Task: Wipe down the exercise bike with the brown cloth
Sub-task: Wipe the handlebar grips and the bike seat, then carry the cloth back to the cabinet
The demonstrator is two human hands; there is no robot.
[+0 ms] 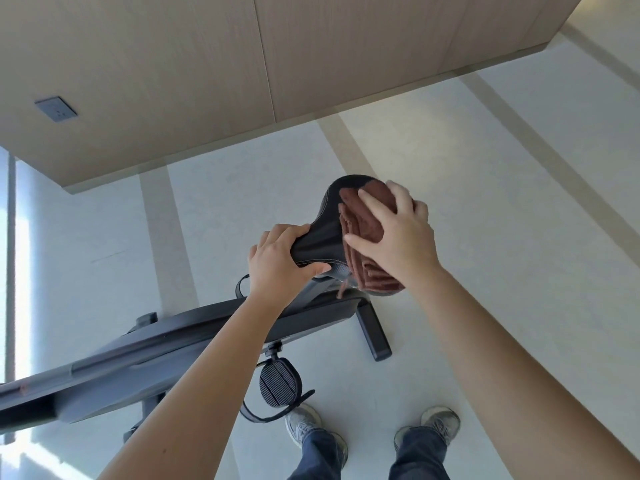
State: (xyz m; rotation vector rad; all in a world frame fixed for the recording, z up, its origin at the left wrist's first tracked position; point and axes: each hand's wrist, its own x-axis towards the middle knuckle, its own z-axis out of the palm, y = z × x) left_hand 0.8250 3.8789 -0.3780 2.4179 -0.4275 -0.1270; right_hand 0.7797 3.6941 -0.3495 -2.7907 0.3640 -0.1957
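The black exercise bike (pixel 166 344) stands below me, its frame running from lower left up to the saddle (pixel 327 216) at centre. My left hand (pixel 280 261) grips the narrow nose of the saddle, fingers curled over its top and thumb underneath. A folded brown cloth (pixel 363 226) lies on the wide rear of the saddle. My right hand (pixel 398 233) presses flat on the cloth with fingers spread. The cloth's lower edge hangs over the saddle's side.
A black pedal (pixel 278 381) with a strap hangs just in front of my shoes (pixel 303 426). The bike's rear foot (pixel 375 337) rests on the pale floor. A wood-panelled wall with a grey socket (pixel 56 109) rises beyond the bike. A bright window lies at far left.
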